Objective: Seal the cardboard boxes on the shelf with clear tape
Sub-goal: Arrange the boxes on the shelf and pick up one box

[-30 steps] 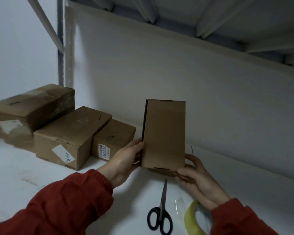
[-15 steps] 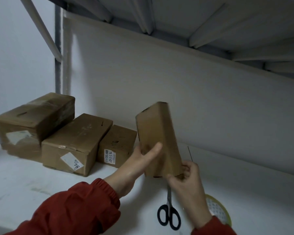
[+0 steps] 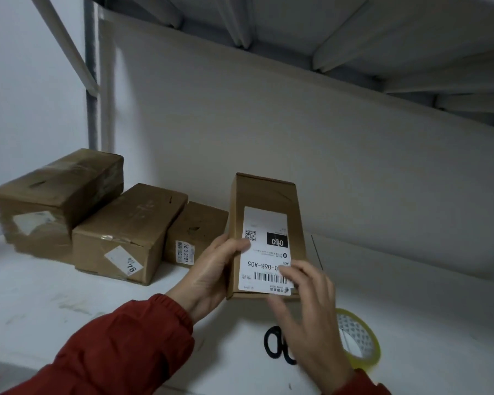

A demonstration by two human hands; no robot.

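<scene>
Fingers (image 3: 234, 246) of the left hand (image 3: 211, 275) grip the left edge of an upright cardboard box (image 3: 265, 195), label (image 3: 264, 223) facing the viewer. To their left, three stacked boxes (image 3: 126, 232) line the shelf (image 3: 40, 303). Right hand (image 3: 308, 315) fingers (image 3: 294, 269), spread, touch the label's lower right corner. Below them lie scissors (image 3: 273, 343) and a tape roll (image 3: 365, 354).

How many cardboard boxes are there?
4. Three sit in a row on the shelf, left side: a big box, a middle box and a small box. The left hand holds the fourth box. More could hide behind them.
</scene>
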